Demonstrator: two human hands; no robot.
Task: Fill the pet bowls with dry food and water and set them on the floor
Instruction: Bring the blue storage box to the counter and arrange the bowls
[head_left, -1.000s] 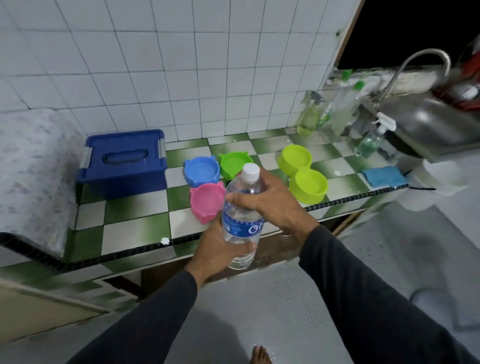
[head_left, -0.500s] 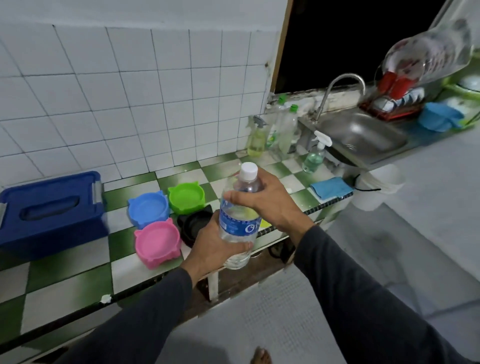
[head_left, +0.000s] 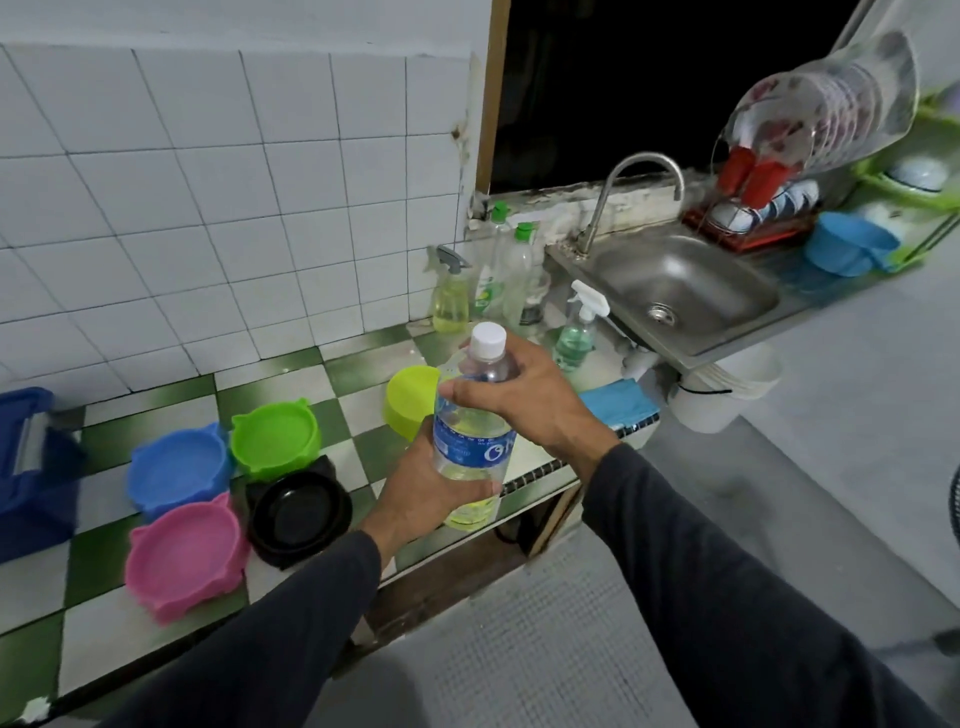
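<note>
The bottle (head_left: 474, 431) is up off the tabletop (head_left: 363, 400), held upright between both hands, white cap (head_left: 488, 339) on. The left hand (head_left: 426, 493) wraps the lower body from behind, fingers curled round under the label; the right hand (head_left: 524, 400) curls over the shoulder and neck just below the cap. It looks nearly full, so I'd judge it fairly heavy for its size, and the thin clear plastic will give under a hard squeeze and could spurt once opened. Best to keep the low grip firm but gentle and take the ribbed cap with the fingertips to twist. The bowls wait below: blue (head_left: 179, 470), green (head_left: 275, 439), pink (head_left: 184, 558), black (head_left: 298, 512) and a yellow-green one (head_left: 408, 400) behind the bottle.
</note>
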